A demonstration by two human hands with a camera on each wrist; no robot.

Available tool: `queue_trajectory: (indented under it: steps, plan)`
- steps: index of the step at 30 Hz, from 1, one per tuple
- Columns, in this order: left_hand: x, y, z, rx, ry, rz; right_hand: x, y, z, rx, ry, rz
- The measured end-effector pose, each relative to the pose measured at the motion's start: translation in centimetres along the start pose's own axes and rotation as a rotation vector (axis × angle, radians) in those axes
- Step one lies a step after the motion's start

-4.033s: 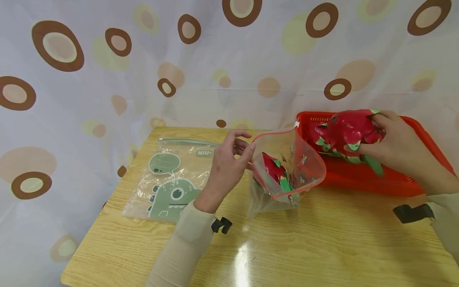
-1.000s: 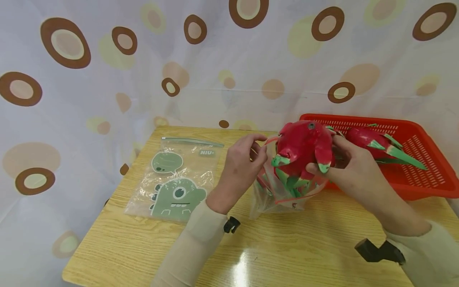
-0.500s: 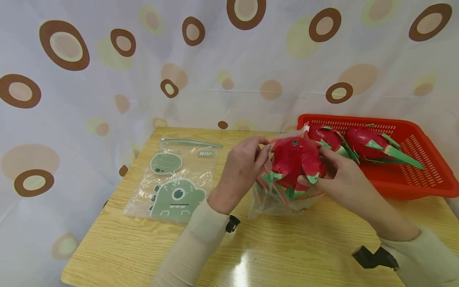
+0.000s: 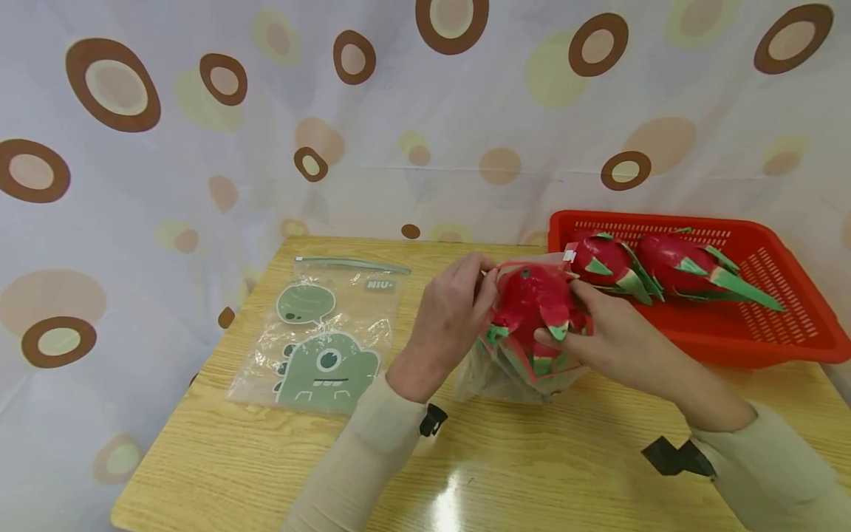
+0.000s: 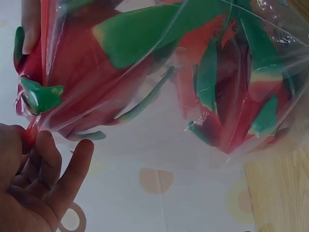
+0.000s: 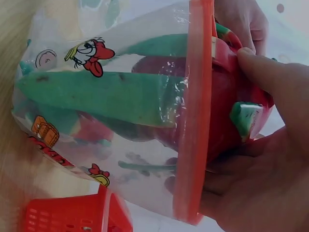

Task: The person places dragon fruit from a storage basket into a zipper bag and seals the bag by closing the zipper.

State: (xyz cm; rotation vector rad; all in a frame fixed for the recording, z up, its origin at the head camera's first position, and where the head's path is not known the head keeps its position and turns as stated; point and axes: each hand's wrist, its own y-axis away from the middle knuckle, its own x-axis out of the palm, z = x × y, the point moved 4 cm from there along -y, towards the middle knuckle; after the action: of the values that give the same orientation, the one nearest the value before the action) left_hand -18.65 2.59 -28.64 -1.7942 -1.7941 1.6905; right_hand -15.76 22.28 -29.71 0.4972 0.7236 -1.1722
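My right hand [image 4: 614,336] grips a red dragon fruit [image 4: 532,299] with green-tipped scales, lodged in the mouth of a clear zip bag [image 4: 495,377] with a red rim. Some of my right fingers reach inside the rim in the right wrist view. My left hand [image 4: 452,314] pinches the bag's red rim [image 5: 32,133] on its left side. Through the plastic in the left wrist view, another dragon fruit [image 5: 236,92] shows inside the bag. Cartoon prints, such as a duck face [image 6: 89,53], mark the bag's wall.
A red plastic basket [image 4: 718,343] stands at the back right, holding two dragon fruits [image 4: 681,262]. A flat clear zip bag with a green monster print [image 4: 329,369] lies on the wooden table [image 4: 219,458] at left. A patterned curtain [image 4: 399,111] hangs behind.
My right hand has carried a dragon fruit left from the basket and lowered it into the bag's mouth. My left hand has stayed at the rim, shifting slightly right.
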Motion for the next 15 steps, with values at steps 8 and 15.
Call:
queue_trajectory:
  steps: [8,15]
  plan:
    - [0.1,0.1,0.0,-0.012,-0.008,0.055,0.9,-0.8,0.3,-0.016,0.142,-0.072]
    - [-0.1,0.2,-0.1,0.004,-0.048,0.089,0.8,-1.3,0.3,-0.024,0.288,-0.058]
